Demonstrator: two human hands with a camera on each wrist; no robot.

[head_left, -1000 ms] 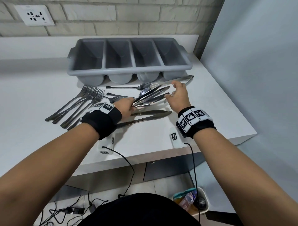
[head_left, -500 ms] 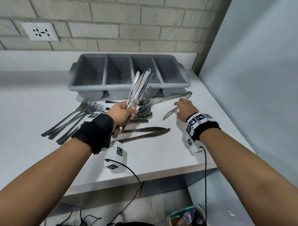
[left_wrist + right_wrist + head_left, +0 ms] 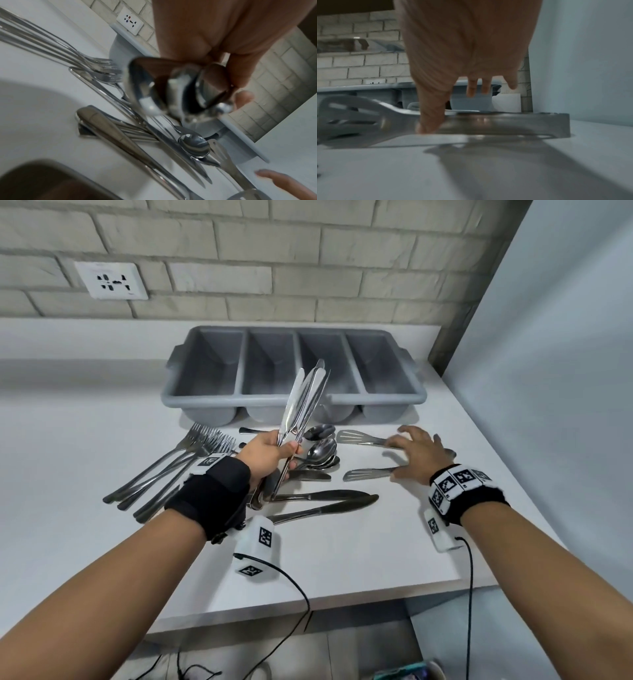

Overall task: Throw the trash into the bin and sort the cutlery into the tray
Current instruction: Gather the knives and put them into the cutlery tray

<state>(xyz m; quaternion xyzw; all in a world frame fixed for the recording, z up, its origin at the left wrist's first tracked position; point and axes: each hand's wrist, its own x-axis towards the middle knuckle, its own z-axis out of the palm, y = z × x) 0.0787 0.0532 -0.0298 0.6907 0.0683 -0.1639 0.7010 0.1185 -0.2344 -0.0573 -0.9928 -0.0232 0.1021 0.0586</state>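
My left hand (image 3: 270,451) is curled around a bundle of shiny steel table knives (image 3: 301,402), gripping them by the handles so the blades stand up and tilt toward the upper right, overlapping the front rim of the grey plastic four-compartment cutlery tray (image 3: 376,398). I count about four blades in the bundle, though they overlap too closely to be sure. In the left wrist view the rounded handle ends (image 3: 171,89) poke out blurred below my fingers (image 3: 243,97).

My right hand (image 3: 419,453) lies flat and spread at the right of the frame, fingers straight, resting on a pair of steel tongs with slotted flat tips (image 3: 363,438); its two arms point left, one above the other in the frame. The right wrist view shows my thumb (image 3: 431,115) pressing down on the nearer arm (image 3: 368,115).

On the white bench (image 3: 85,422), between my hands, lies a small pile of steel spoons (image 3: 320,451), at least three. Below them lie three more steel knives (image 3: 325,503), blades pointing right. To the left of my left hand is a fan of steel forks (image 3: 178,467), roughly five, tines toward the tray.

The tray sits at the upper centre of the frame, against the back of the bench, and all four compartments show only bare grey floor.
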